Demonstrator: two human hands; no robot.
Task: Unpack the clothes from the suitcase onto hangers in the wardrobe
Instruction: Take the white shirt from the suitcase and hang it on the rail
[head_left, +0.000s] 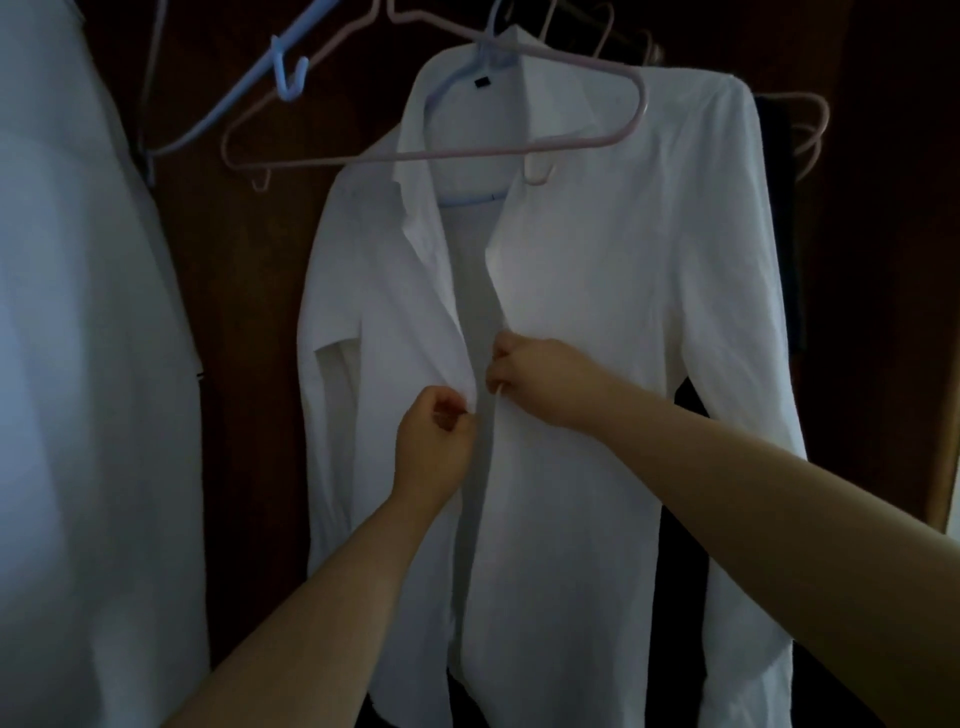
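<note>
A: Where is the white shirt (597, 312) sitting right now?

B: It is hanging inside the wardrobe (249, 286) on a pale blue hanger (470, 200), whose bar is showing through the open collar. A pink hanger (467, 150), seemingly empty, is hanging just in front and overlapping the shoulders.

A: And what are the hands doing?

B: Both are working at chest height. The left hand (434, 447) is curling its fingers and pinching the front edge on its side. The right hand (540, 382) is pinching the opposite edge, thumb and fingers closed on the cloth. The two edges are lying apart, with a grey strip of the shirt's inside showing between them. I am guessing the person is lining them up to button or straighten the front.

A: What could be going wrong from here?

B: A downward pull on both edges could be dragging the shoulders off the blue hanger, because the collar is gaping and the shirt is hanging slightly askew. A sideways tug could be swinging it into the pink hanger and tangling the two.

A: Which way is it pointing?

B: Its long axis is running up and down, with the collar uppermost, the hem lowest and the open front facing the person. Another white garment (78, 364) is hanging to the left, and something dark (779, 208) is hanging behind on the right
</note>
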